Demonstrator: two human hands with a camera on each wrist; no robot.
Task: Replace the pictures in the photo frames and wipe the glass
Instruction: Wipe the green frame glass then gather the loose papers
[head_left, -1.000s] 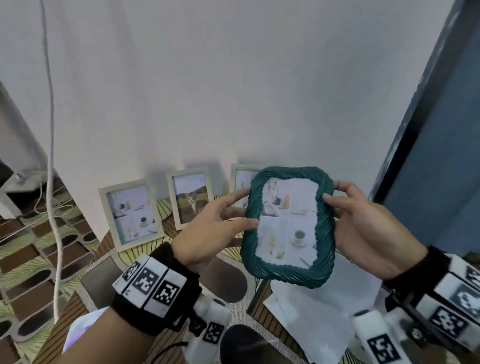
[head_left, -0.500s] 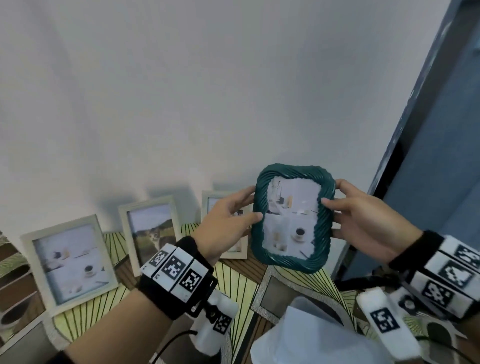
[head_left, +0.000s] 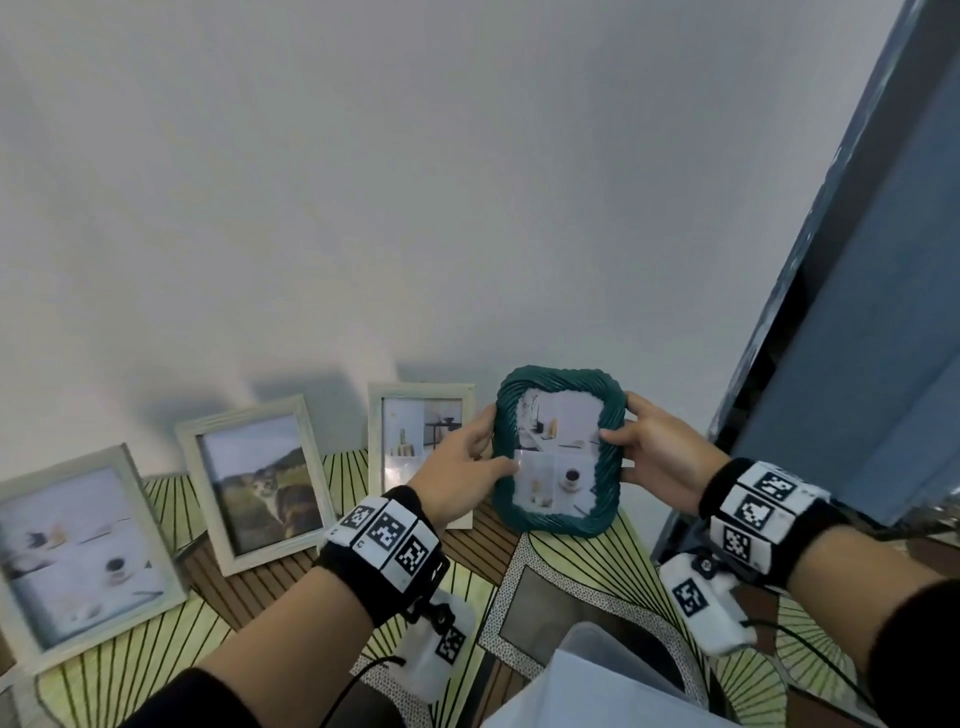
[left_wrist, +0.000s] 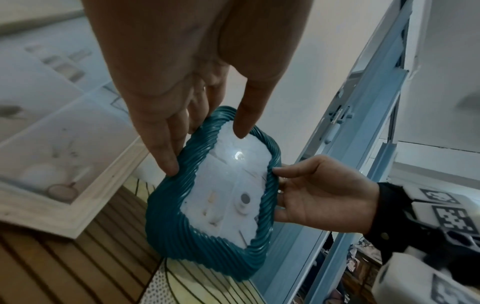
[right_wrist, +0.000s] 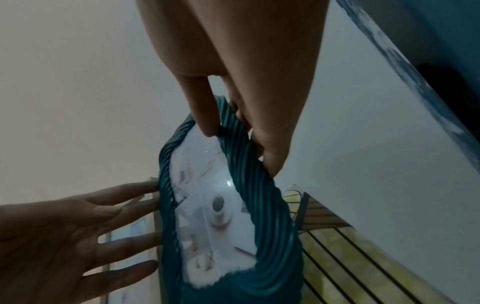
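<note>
Holding the green frame (head_left: 558, 451) upright by its side rims, left hand (head_left: 457, 467) and right hand (head_left: 655, 457) pinching it, now lowered beside the third white frame (head_left: 415, 431) (seemingly ready to stand at the row's end)

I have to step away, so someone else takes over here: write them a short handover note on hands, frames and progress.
Left hand: pinches the left edge of the teal frame, thumb on the front.
Right hand: grips its right edge.
The teal frame has a picture in it and is upright, low over the table's far right end; whether its bottom touches the table cannot be told.
Three light wooden frames with pictures stand along the wall.
Left: set the teal frame down. Whether the glass is wiped cannot be told.
</note>
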